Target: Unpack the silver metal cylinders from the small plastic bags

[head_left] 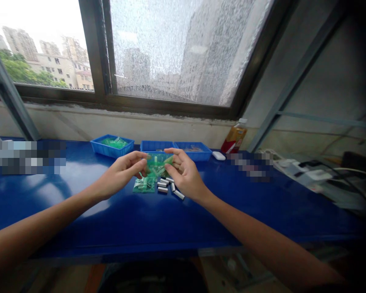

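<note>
Between my two hands a small green plastic bag (156, 160) is held just above the table. My left hand (128, 167) pinches its left edge between thumb and fingers. On the other side, my right hand (184, 173) grips the bag's right edge, thumb on the near face. Small pieces show faintly through the green film; their kind I cannot make out. Below, a second green bag (144, 185) lies flat with small light parts inside. Several short white-and-grey blocks (162, 189) lie loose beside it, under my right hand.
A blue tray (112, 151) with green bags stands at the back left. Another blue tray (158, 143), with compartments, stands behind my hands. Right of it are a small white case (218, 156) and a bottle (235, 136). Cables and papers lie far right on the blue table (134, 228).
</note>
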A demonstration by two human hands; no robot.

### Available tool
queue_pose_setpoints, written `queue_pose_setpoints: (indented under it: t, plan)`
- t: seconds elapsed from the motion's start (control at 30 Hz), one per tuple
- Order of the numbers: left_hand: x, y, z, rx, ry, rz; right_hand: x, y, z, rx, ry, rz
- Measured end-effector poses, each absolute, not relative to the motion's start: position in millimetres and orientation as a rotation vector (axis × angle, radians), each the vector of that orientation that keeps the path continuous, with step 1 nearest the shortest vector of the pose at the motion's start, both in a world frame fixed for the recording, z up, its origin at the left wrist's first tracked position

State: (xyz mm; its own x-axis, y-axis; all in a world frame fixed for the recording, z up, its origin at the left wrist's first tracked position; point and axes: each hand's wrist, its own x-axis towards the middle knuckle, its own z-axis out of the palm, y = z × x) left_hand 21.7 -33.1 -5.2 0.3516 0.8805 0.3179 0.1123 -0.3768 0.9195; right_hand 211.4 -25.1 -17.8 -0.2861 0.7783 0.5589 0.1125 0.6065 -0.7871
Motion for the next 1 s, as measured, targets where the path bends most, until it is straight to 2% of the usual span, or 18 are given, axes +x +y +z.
queue_pose_setpoints:
  t: [0.2, 0.4, 0.67, 0.83, 1.0]
  plan:
    - [20.7, -30.9, -7.5, 1.911, 0.936, 1.070, 213.0, -23.7, -18.6, -0.736, -1.826, 0.640]
    - [19.3, -28.7, -6.5, 1.942, 1.078, 1.111, 214.5, -26.9, -16.2, -0.646, -1.973, 0.176]
    - [21.9, -31.0, -6.8, 1.216, 0.935, 0.879, 219.1, -23.2, -19.8, -0.516, -2.125, -0.233]
    - [22.8, -34.2, -6.6, 1.268, 0.859, 0.911, 217.8, -23.4, -21.2, -0.551, -2.206, -0.326]
    - [17.7, -21.3, -10.4, 1.596, 0.969, 1.152, 216.3, -24.7, -19.9, -0.711, -2.211, -0.156]
